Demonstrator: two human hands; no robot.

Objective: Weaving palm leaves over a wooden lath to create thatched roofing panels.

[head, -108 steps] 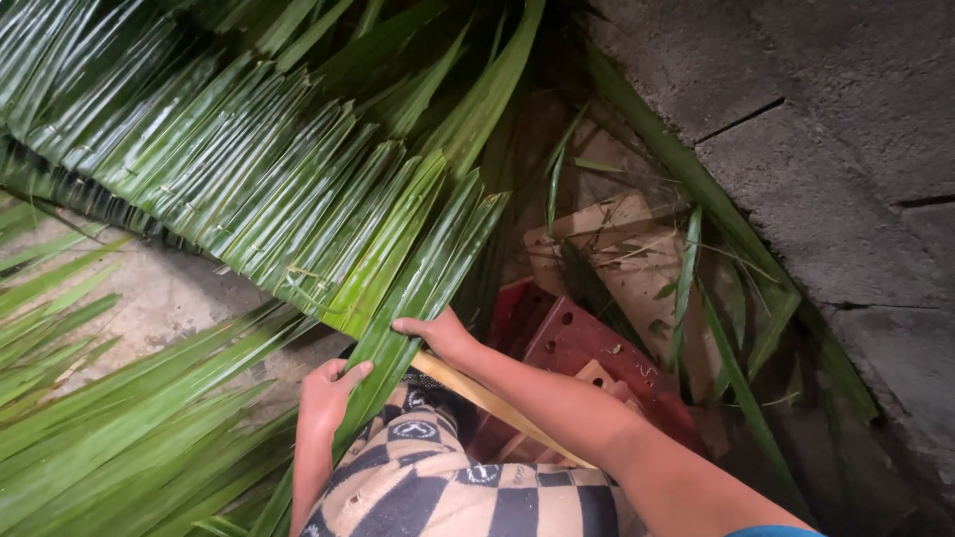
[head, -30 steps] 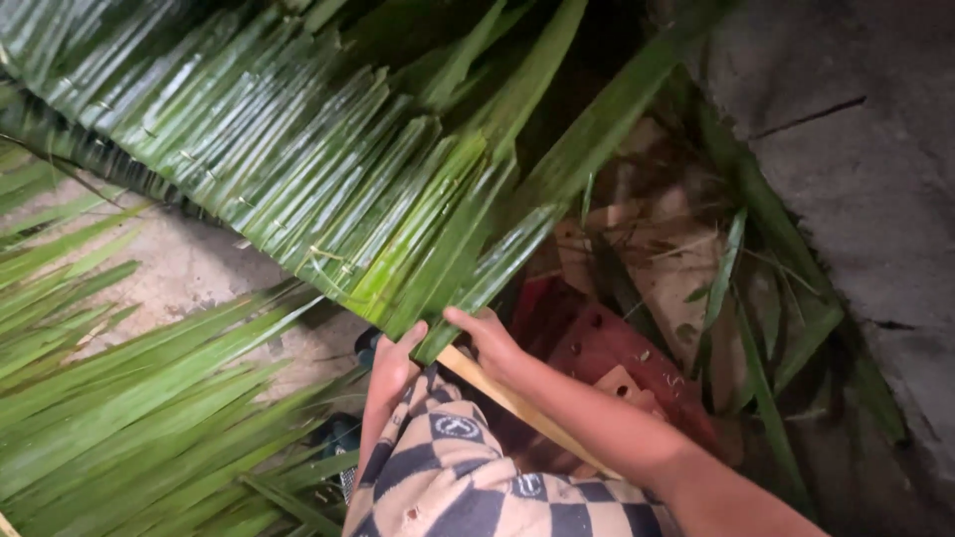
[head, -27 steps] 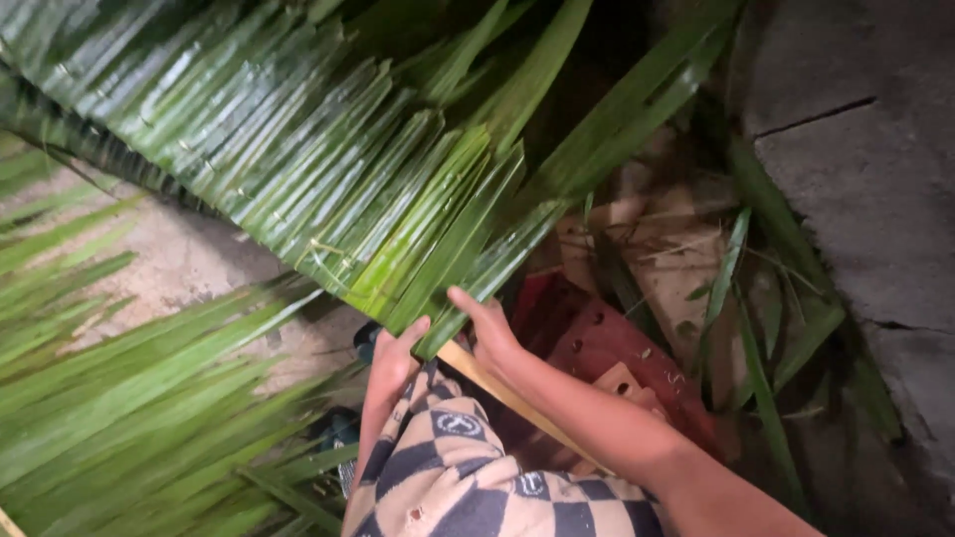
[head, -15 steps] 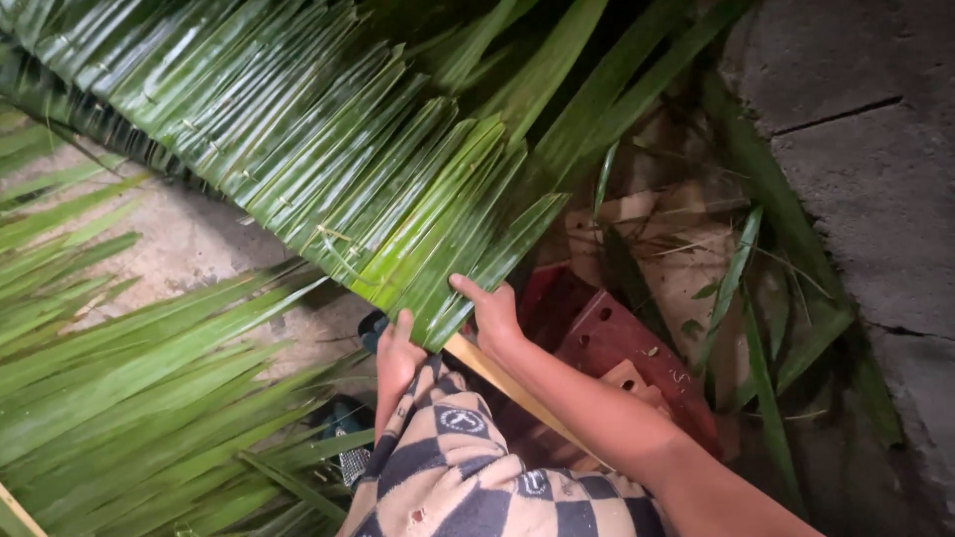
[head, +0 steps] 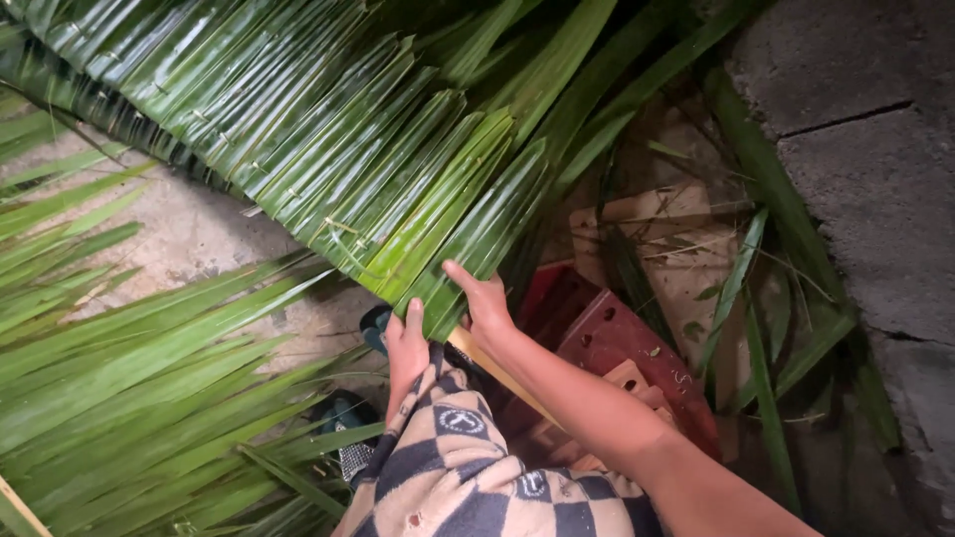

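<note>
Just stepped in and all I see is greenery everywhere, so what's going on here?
A person sits with a checkered cloth over their lap, both hands at the near edge of a panel of folded palm leaves. The left hand and right hand press on the end leaf, which lies over a pale stick. Loose fronds lie at left; a red perforated piece and a block wall are at right.

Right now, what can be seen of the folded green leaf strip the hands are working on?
The folded leaf strip is a glossy, ribbed green palm leaflet, doubled lengthwise, at the near end of a panel of overlapping leaflets. It slopes from upper right down to lower left, its lower end above the checkered cloth. The right hand presses on its lower edge, and the left hand touches its lower tip. A pale wooden stick runs just beneath.
</note>
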